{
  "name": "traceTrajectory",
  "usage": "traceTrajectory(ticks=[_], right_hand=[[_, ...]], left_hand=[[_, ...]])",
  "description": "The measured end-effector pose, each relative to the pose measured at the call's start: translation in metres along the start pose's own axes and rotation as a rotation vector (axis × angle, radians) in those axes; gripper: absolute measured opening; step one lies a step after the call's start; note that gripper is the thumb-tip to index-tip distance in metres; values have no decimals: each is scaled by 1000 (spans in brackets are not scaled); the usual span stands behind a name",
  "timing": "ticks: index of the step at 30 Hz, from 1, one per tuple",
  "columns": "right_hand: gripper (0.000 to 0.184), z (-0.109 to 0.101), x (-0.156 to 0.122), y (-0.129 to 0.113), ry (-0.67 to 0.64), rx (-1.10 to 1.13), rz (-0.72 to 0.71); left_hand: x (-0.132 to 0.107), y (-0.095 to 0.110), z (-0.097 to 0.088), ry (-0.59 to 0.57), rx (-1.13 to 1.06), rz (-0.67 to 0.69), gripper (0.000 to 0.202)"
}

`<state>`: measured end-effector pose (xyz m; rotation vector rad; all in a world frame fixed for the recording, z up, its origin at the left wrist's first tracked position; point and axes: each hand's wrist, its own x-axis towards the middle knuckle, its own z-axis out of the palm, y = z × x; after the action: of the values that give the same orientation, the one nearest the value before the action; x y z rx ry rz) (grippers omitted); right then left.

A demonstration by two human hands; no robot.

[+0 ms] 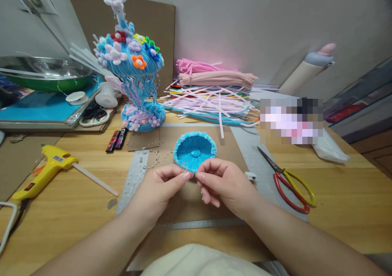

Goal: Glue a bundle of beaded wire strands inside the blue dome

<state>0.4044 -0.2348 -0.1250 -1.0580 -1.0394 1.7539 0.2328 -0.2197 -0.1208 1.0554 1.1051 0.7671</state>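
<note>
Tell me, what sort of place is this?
It looks like a craft table, maybe in a home or small workshop. The clues are the yellow glue gun, the piled fuzzy stems and the blue ornament covered in flowers.

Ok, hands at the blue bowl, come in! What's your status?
Left fingers and right fingers at near rim of bowl, grip unclear. Bowl's hollow side showing. Scissors to right, seemingly clear.

Your wooden table carried: yellow glue gun, left; two small tubes, far left; pipe-cleaner bundles, far; grey mat, near.
</note>
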Motion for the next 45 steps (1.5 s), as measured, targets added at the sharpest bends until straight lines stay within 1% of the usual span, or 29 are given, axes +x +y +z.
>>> traceTrajectory(ticks=[3,5,9,13,16,20,23,27,29,34,37,39,41,45], right_hand=[[21,-1,0,1,2,99,-6],[21,0,1,0,-11,158,6],[22,0,1,-3,-41,209,50],[23,0,2,-3,-56,217,86],[22,0,1,-2,-40,234,67],[22,0,0,-1,-19,280,26],[21,1,0,-1,-21,297,31],[17,-1,0,-3,-56,312,31],[18,-3,0,-3,-92,332,36],[19,-6,1,-4,-183,359,32],[19,-6,2,-4,-206,355,40],[17,-5,3,-2,-193,359,19],[15,-3,4,1,-174,366,-16],[16,-1,5,5,-134,358,-39]], left_hand=[[-2,2,3,-43,64,70,18],[-2,2,3,-44,86,88,19],[-2,1,2,-1,69,68,19],[-2,1,1,8,38,70,18],[-2,1,1,-4,45,72,18],[-3,2,4,-62,75,69,19],[-4,1,5,-73,56,29,21],[-3,0,4,-58,-67,-101,25],[-3,-1,2,-104,-149,-137,27],[-3,-2,-1,-293,-320,-211,25],[-3,-2,-1,-360,-344,-233,23],[-3,-1,-1,-389,-327,-220,22],[-3,0,0,-392,-308,-195,22],[-4,1,1,-298,-257,-158,23]])
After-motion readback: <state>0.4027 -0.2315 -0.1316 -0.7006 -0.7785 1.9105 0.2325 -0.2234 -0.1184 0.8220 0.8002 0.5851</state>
